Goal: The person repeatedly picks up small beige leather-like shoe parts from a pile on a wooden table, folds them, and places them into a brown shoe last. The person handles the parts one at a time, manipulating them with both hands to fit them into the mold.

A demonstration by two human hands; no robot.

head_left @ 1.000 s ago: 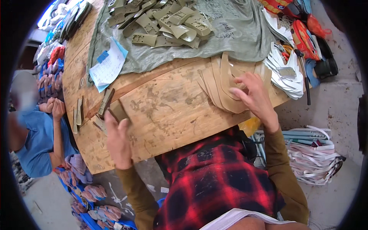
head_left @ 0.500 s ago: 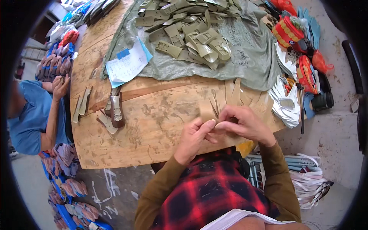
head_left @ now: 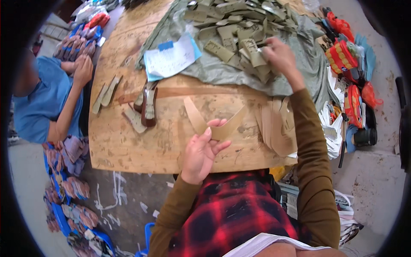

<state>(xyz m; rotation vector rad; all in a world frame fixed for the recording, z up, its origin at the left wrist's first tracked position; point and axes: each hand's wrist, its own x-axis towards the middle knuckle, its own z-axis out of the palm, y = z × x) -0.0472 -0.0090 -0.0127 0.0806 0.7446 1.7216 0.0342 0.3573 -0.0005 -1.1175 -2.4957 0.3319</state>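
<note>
One tan V-shaped strip [head_left: 227, 129] pinched in part-closed left hand [head_left: 201, 154], near. On far side, curled right hand [head_left: 280, 59] at olive pieces [head_left: 218, 50]; grasp impossible to tell.

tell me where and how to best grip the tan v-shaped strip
Probably by the bend, coming from the person's near side: the tan strip opens away from the body, its two arms spreading outward, so the curve is the closest part. The left hand holds it there, between thumb and fingers.
</note>
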